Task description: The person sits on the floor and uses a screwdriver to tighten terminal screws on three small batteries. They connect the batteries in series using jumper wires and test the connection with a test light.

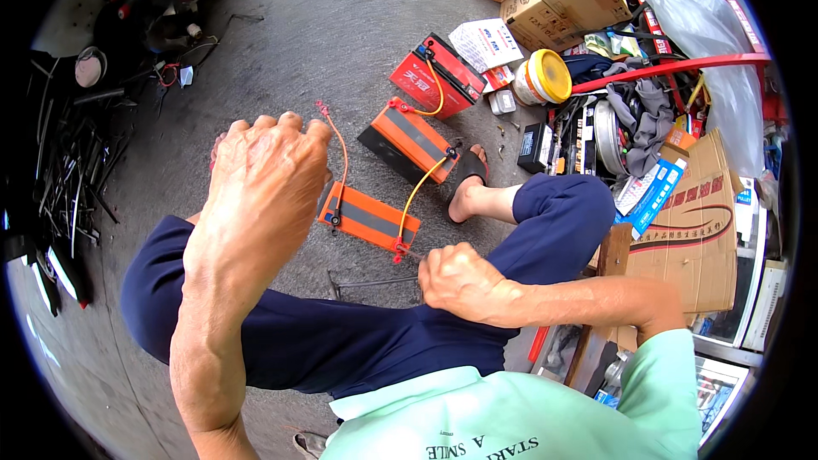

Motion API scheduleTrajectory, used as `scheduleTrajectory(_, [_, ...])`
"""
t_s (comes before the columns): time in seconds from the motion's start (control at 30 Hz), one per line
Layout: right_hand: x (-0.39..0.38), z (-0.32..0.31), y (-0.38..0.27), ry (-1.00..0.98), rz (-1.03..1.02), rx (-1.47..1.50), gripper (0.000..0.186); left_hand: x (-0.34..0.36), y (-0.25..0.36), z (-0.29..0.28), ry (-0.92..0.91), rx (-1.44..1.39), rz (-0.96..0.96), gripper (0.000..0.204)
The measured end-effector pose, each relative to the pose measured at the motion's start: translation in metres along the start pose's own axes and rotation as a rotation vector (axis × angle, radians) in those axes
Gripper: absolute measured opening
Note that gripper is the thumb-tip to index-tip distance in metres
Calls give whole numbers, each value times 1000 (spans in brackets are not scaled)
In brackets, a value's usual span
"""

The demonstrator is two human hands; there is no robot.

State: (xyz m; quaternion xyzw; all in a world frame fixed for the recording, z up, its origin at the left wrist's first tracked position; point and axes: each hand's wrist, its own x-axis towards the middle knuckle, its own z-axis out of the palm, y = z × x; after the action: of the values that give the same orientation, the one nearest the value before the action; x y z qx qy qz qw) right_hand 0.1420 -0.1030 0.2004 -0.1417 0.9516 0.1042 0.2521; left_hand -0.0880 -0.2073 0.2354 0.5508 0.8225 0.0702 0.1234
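My left hand (268,179) is raised in a loose fist, its fingers curled out of sight, left of the batteries. My right hand (464,283) is closed near the nearest orange battery (366,211); what it grips is hidden. A thin dark rod (375,283) with a crosswise end runs toward its fingers; I cannot tell whether it is held or lies on the ground. Another orange-and-black battery (396,138) and a red battery (434,81) lie beyond. Yellow cables (412,203) link the three. A red cable (339,143) rises from the nearest battery, its far clip loose.
My sandalled foot (469,183) stands beside the batteries. At the right are a yellow-lidded tub (545,77), a small black box (535,149), cardboard boxes (567,0) and a crowded red-framed rack (673,64). Dark metal scrap (64,145) is heaped at the left.
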Motion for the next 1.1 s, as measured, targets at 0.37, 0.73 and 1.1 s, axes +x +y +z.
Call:
scheduleTrajectory(0.37, [-21, -4, -6, 166, 414, 571, 14, -5, 0, 3, 47, 3, 33, 19])
scheduleTrajectory(0.73, [-27, -7, -7, 180, 405, 591, 23, -1, 2, 3, -46, 35, 25, 19])
scheduleTrajectory(1.1, [-24, -7, -1, 322, 425, 495, 28, -4, -1, 8, 17, 32, 28, 20])
